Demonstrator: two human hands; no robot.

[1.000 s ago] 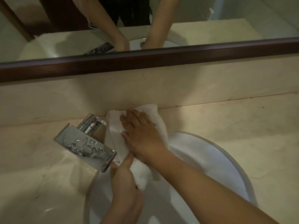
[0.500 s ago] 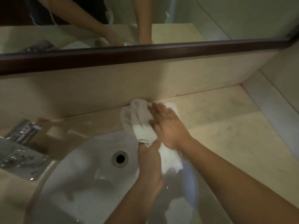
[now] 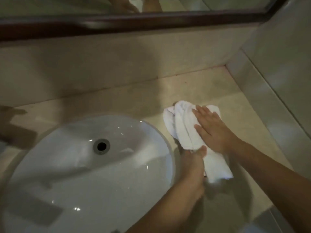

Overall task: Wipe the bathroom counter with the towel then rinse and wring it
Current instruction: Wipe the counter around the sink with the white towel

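- I see the crumpled white cloth towel [image 3: 186, 130] lying on the beige stone surface [image 3: 239, 118], just right of the round white ceramic sink [image 3: 151, 132].
- My right hand [image 3: 212, 130] presses flat on it, fingers spread wide.
- My left hand [image 3: 193, 158] pinches the towel's near edge beside the sink rim.

Towel [image 3: 186, 126]: white terry cloth, soft nap, matt, bunched in folds. Basin [image 3: 70, 174]: white glazed ceramic, glossy, with specular highlights. Drain ring [image 3: 101, 146]: grey, looks like metal. Counter [image 3: 193, 91]: beige polished stone, smooth, low sheen, faint mottling. Backsplash [image 3: 117, 64]: same stone. Mirror frame [image 3: 151, 22]: dark wood, semi-gloss. Right wall [image 3: 286, 64]: smooth pale surface.
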